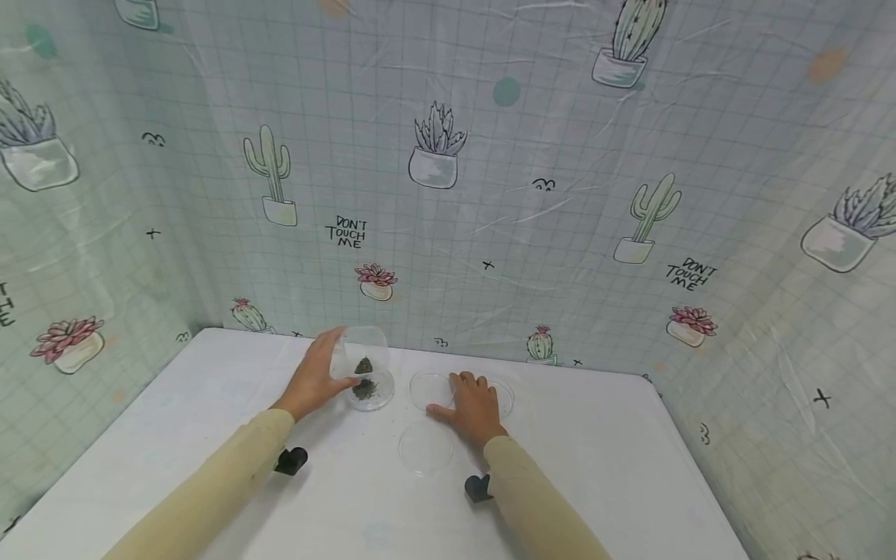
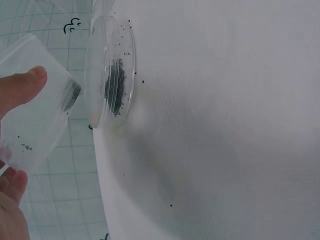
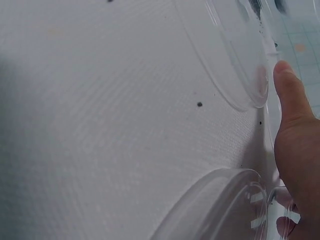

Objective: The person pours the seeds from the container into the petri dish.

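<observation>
The left hand's grip is clamped on a clear bag, tilted above a dish of dark bits on the table. The right hand's grip is apart, thumb spread, among other dishes.

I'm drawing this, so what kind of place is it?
Maybe a tabletop work corner: a white table, a wrinkled cactus-print sheet around it, and clear round dishes on top.

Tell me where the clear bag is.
In the head view, left of centre, the clear bag is in the left hand, by the dish of dark grains.
</observation>
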`<control>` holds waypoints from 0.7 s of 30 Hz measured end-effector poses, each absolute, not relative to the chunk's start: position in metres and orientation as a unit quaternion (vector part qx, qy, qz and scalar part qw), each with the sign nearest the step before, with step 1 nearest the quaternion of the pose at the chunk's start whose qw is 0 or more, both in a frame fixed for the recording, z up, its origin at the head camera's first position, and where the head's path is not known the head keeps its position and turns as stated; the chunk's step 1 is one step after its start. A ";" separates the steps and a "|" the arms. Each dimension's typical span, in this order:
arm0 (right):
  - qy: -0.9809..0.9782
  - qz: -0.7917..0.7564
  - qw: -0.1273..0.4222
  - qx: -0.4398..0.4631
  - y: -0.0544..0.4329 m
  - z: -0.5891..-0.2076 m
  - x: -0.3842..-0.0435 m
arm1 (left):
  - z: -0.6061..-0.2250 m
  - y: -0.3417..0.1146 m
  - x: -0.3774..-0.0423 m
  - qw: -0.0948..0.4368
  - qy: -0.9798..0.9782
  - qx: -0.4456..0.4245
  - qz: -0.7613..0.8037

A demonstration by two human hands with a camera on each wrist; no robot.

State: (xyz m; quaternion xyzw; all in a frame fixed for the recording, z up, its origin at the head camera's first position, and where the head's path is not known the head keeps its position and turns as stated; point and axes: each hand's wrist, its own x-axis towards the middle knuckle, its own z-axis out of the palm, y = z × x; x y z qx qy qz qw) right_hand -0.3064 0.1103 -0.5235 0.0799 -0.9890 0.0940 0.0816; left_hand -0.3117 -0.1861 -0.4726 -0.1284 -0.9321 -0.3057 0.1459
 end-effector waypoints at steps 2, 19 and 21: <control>-0.989 0.093 0.081 0.079 0.111 -0.524 -0.307 | -0.473 -0.184 -0.312 0.150 -0.931 -0.135 -0.303; -0.987 0.102 0.088 0.082 0.110 -0.523 -0.305 | -0.474 -0.172 -0.316 0.163 -0.931 -0.160 -0.283; -0.988 0.101 0.088 0.083 0.110 -0.523 -0.305 | -0.475 -0.172 -0.317 0.169 -0.932 -0.164 -0.277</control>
